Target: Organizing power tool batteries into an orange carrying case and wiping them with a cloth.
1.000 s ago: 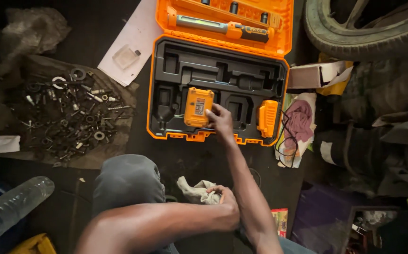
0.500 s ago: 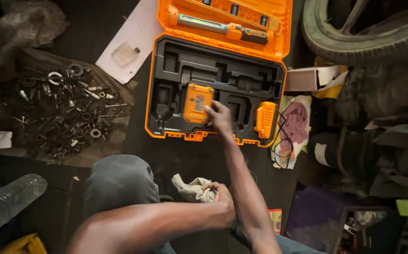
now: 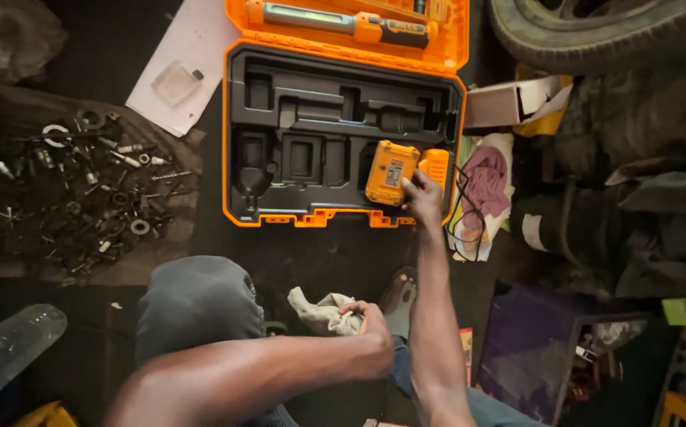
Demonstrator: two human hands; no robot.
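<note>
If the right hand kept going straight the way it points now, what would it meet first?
The right hand already touches the orange battery pack in the open tool case; beyond it, probably the case's black moulded insert, though depth is unclear.

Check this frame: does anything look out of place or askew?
The yellow battery under the right hand sits tilted in the case, not settled in a recess. Loose nuts and bolts lie scattered on a cloth at left. The left hand grips a rag.
</note>
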